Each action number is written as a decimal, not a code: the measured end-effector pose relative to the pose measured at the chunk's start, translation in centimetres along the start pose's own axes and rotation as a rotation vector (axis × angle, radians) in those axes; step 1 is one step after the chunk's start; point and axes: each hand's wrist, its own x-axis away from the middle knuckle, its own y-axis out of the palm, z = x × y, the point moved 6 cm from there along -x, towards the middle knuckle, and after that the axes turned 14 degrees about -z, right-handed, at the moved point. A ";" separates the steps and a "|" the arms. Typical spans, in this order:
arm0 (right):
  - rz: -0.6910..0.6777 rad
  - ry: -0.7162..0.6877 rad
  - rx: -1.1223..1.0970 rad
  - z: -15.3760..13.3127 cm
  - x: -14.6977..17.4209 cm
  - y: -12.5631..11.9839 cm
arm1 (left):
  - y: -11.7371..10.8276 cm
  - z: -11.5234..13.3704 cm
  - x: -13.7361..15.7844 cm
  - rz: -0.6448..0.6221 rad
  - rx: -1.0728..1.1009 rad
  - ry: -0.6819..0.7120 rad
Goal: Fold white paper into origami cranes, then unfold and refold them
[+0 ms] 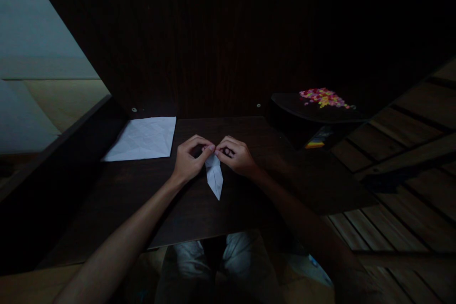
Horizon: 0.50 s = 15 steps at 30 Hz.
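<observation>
A small folded piece of white paper (214, 178) hangs between my hands above the dark desk, its pointed end towards me. My left hand (190, 156) pinches its far end between thumb and forefinger. From the other side, my right hand (238, 154) pinches the same end, the fingertips of both hands nearly meeting. The fingers cover the top of the folded paper. To the left of my left hand lies a larger creased sheet of white paper (144, 137), flat on the desk.
The dark wooden desk (178, 218) has a tall back panel (206, 47) and a raised left side (53, 152). A rounded shelf (288, 104) at the right bears a pile of small pink, red and yellow pieces (325, 98). Wooden slats (409, 128) lie beyond.
</observation>
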 end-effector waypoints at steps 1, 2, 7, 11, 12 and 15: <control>-0.002 0.002 0.001 0.0 0.0 0.0 | 0.0 0.0 0.0 0.003 0.000 -0.005; -0.003 0.001 0.002 0.0 0.0 0.0 | -0.1 -0.1 0.0 0.005 0.000 -0.010; 0.008 -0.012 0.000 -0.2 -0.1 0.0 | -0.3 -0.4 0.0 0.032 0.005 -0.028; 0.018 0.021 -0.012 0.0 -0.1 -0.1 | -0.3 -0.5 0.0 0.026 0.019 -0.060; 0.020 0.025 -0.014 0.1 -0.1 -0.2 | -0.3 -0.5 -0.1 0.020 0.028 -0.068; 0.020 0.022 -0.014 0.1 -0.1 -0.2 | -0.4 -0.3 -0.1 -0.008 0.076 -0.069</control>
